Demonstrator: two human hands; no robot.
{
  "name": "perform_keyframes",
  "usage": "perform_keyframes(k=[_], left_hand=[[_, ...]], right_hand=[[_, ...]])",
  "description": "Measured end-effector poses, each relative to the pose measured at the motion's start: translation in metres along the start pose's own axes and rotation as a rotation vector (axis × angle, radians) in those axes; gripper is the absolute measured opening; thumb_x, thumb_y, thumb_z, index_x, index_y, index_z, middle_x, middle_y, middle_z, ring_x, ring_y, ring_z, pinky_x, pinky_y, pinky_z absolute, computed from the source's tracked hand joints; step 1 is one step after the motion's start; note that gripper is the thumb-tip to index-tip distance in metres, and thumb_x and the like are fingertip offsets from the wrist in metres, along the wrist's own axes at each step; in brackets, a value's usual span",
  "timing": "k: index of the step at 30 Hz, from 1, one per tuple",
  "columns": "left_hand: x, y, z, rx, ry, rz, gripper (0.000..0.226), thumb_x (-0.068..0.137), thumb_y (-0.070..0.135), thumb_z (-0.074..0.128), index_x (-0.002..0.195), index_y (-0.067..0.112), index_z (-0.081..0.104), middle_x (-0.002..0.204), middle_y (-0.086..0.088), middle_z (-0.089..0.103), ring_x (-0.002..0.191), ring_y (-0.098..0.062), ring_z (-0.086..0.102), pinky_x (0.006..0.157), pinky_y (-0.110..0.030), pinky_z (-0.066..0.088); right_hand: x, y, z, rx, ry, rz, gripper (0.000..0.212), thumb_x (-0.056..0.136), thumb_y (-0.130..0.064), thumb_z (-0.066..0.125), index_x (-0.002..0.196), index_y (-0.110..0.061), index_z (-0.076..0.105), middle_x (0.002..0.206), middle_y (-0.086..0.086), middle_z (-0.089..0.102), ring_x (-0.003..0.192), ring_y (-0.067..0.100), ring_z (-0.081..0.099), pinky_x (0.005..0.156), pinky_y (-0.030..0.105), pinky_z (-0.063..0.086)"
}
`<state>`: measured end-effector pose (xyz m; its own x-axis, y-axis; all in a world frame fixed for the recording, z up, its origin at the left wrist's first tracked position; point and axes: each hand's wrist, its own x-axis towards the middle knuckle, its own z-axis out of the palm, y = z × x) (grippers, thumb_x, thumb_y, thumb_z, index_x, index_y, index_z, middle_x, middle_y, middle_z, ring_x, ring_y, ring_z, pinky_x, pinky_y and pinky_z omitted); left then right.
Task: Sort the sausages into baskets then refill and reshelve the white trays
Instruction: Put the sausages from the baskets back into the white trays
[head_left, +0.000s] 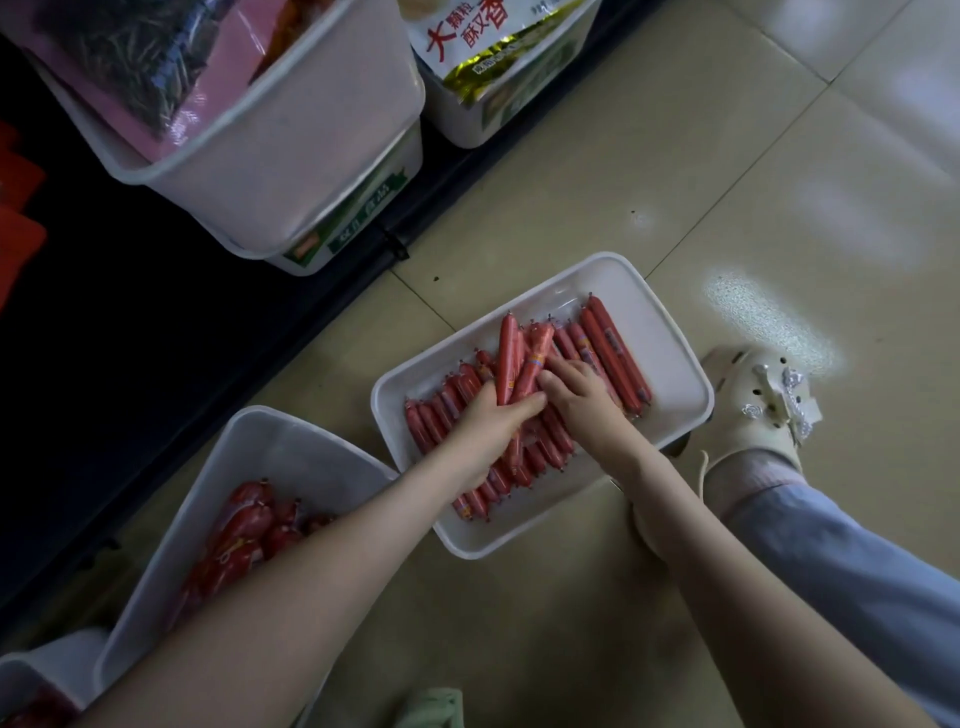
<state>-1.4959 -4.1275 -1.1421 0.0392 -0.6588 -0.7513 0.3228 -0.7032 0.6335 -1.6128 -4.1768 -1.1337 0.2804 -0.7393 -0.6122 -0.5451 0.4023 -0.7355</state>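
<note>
So, we're maybe halfway: our left hand (493, 423) grips a few sausages (519, 364) in the white tray (670, 364), and our right hand (582, 402) rests loose fingers on the rest. The other tray (291, 447) holds fat ones, and reshelving's not done yet.

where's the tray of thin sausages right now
Head view, centre: the white tray sits on the floor, between the basket on its left and the shoe on its right.
</note>
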Motion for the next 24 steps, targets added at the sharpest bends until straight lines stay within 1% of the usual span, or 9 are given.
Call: perform_keyframes(k=[2, 3, 8, 10, 13, 16, 19, 21, 24], left_hand=[[-0.002, 0.004, 0.004, -0.049, -0.05, -0.038, 0.021, 0.095, 0.014, 0.055, 0.114, 0.023, 0.058, 0.108, -0.003, 0.067, 0.107, -0.021, 0.062, 0.096, -0.04, 0.048], [-0.002, 0.006, 0.004, -0.056, -0.068, -0.071, 0.021, 0.096, 0.017, 0.055, 0.115, 0.025, 0.058, 0.112, -0.003, 0.067, 0.112, -0.022, 0.061, 0.099, -0.042, 0.045], [0.003, 0.012, 0.008, -0.037, -0.12, -0.138, 0.029, 0.098, 0.036, 0.05, 0.125, 0.026, 0.054, 0.122, 0.0, 0.065, 0.116, -0.021, 0.058, 0.104, -0.047, 0.04], [0.005, 0.015, 0.012, -0.03, -0.072, -0.136, 0.028, 0.102, 0.029, 0.041, 0.126, 0.019, 0.052, 0.111, -0.003, 0.066, 0.101, -0.02, 0.062, 0.093, -0.039, 0.049], [0.012, 0.01, 0.01, 0.227, 0.077, -0.046, 0.031, 0.102, 0.026, 0.042, 0.128, 0.011, 0.048, 0.106, -0.008, 0.065, 0.095, -0.027, 0.063, 0.09, -0.042, 0.052], [0.007, 0.004, 0.004, 0.53, 0.257, 0.001, 0.024, 0.101, 0.025, 0.043, 0.118, 0.009, 0.042, 0.094, -0.008, 0.065, 0.076, -0.024, 0.067, 0.064, -0.036, 0.058], [-0.002, -0.002, 0.003, 0.742, 0.323, 0.004, 0.029, 0.1, 0.025, 0.042, 0.117, 0.002, 0.036, 0.078, -0.008, 0.059, 0.061, -0.023, 0.062, 0.052, -0.038, 0.053], [0.001, -0.004, 0.006, 0.818, 0.323, -0.027, 0.034, 0.101, 0.028, 0.038, 0.119, 0.0, 0.037, 0.078, -0.007, 0.057, 0.061, -0.023, 0.059, 0.053, -0.035, 0.05], [0.007, -0.001, 0.013, 0.769, 0.316, -0.042, 0.04, 0.1, 0.032, 0.032, 0.127, 0.001, 0.036, 0.102, -0.021, 0.064, 0.084, -0.036, 0.064, 0.068, -0.037, 0.052]], right_hand=[[-0.012, -0.012, 0.0, 0.396, -0.109, 0.106, 0.024, 0.102, -0.021, 0.04, 0.103, -0.017, 0.064, 0.099, 0.004, 0.065, 0.082, 0.011, 0.064, 0.07, 0.02, 0.052], [-0.014, -0.013, -0.001, 0.436, -0.133, 0.128, 0.025, 0.102, -0.023, 0.041, 0.103, -0.016, 0.065, 0.097, 0.005, 0.068, 0.079, 0.012, 0.066, 0.066, 0.023, 0.055], [-0.005, -0.014, -0.014, 0.36, -0.08, 0.128, 0.028, 0.098, -0.019, 0.045, 0.105, -0.002, 0.067, 0.097, 0.018, 0.069, 0.083, 0.024, 0.064, 0.08, 0.037, 0.054], [-0.002, -0.015, -0.015, 0.34, -0.084, 0.141, 0.027, 0.096, -0.014, 0.043, 0.1, 0.002, 0.065, 0.083, 0.015, 0.064, 0.07, 0.023, 0.06, 0.067, 0.033, 0.053], [0.009, -0.014, -0.015, 0.297, 0.062, 0.146, 0.021, 0.096, -0.015, 0.044, 0.091, -0.005, 0.062, 0.074, 0.012, 0.059, 0.057, 0.02, 0.054, 0.051, 0.028, 0.046], [0.03, 0.004, -0.029, -0.176, 0.287, 0.022, 0.021, 0.097, -0.023, 0.045, 0.112, -0.012, 0.056, 0.104, 0.014, 0.065, 0.086, 0.028, 0.063, 0.072, 0.032, 0.048], [0.042, 0.029, -0.032, -0.718, 0.037, -0.022, 0.053, 0.097, -0.019, 0.044, 0.147, -0.015, 0.028, 0.149, 0.016, 0.032, 0.13, 0.037, 0.036, 0.104, 0.039, 0.032], [0.04, 0.034, -0.024, -0.819, -0.041, 0.018, 0.061, 0.098, -0.024, 0.042, 0.151, -0.016, 0.016, 0.152, 0.016, 0.018, 0.135, 0.041, 0.022, 0.111, 0.043, 0.021], [0.028, 0.029, -0.013, -0.692, -0.047, 0.031, 0.062, 0.099, -0.035, 0.042, 0.153, -0.021, 0.013, 0.158, 0.006, 0.01, 0.141, 0.033, 0.013, 0.114, 0.039, 0.014]])
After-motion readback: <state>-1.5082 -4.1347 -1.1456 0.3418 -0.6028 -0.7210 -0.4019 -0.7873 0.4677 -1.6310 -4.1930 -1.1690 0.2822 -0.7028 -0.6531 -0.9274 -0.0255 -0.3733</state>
